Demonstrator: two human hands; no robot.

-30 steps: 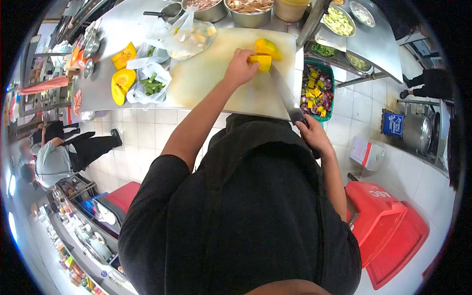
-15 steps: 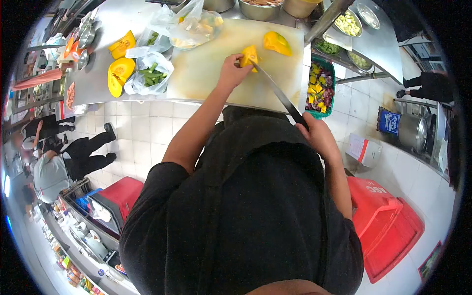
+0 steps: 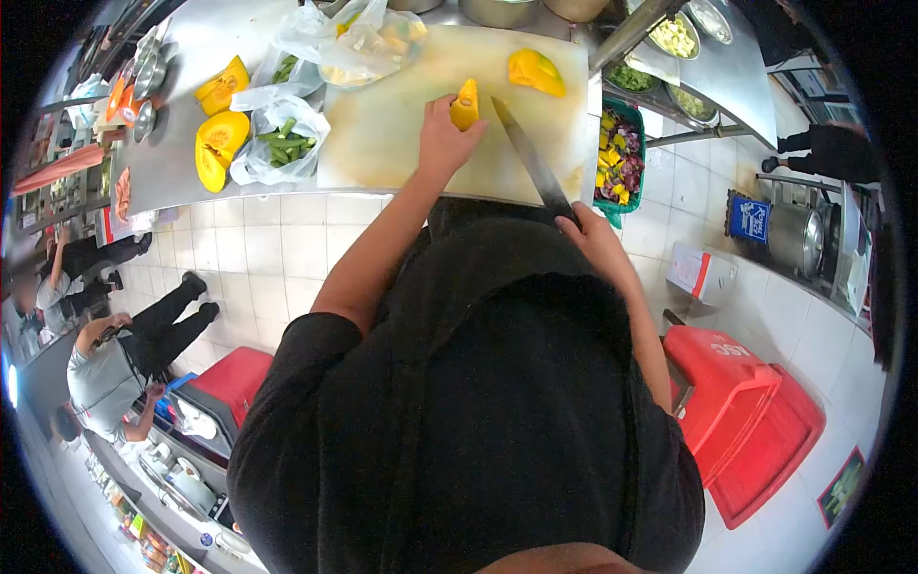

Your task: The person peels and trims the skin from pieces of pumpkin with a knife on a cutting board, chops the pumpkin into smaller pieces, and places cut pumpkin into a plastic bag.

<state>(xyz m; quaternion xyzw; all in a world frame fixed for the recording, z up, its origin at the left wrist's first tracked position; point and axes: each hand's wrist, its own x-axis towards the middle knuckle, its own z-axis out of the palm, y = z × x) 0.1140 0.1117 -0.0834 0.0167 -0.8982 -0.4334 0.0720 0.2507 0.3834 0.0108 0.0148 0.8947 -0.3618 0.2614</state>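
Observation:
My left hand (image 3: 449, 137) is closed on a piece of pumpkin (image 3: 466, 105) over the pale cutting board (image 3: 382, 143). In my right hand (image 3: 595, 239) is the handle of a long knife (image 3: 529, 153). Its blade points away from me, and its tip is a little to the right of the piece, apart from it. A larger pumpkin chunk (image 3: 535, 72) lies on the board at the far right. Left of the board, two big pumpkin pieces (image 3: 221, 139) rest on the metal table beside a plastic bag of green vegetables (image 3: 285, 143).
A green basket (image 3: 643, 158) of yellow and purple scraps stands right of the board. Another plastic bag (image 3: 368, 48) overlaps the board's far left corner. A metal post (image 3: 636, 33) rises at the right. Red bins (image 3: 732, 411) flank me, and co-workers (image 3: 105, 373) stand at left.
The knife has come off the pumpkin piece, leaving a gap between them. My left hand has turned the piece more upright and shifted slightly left. A co-worker at left has moved an arm.

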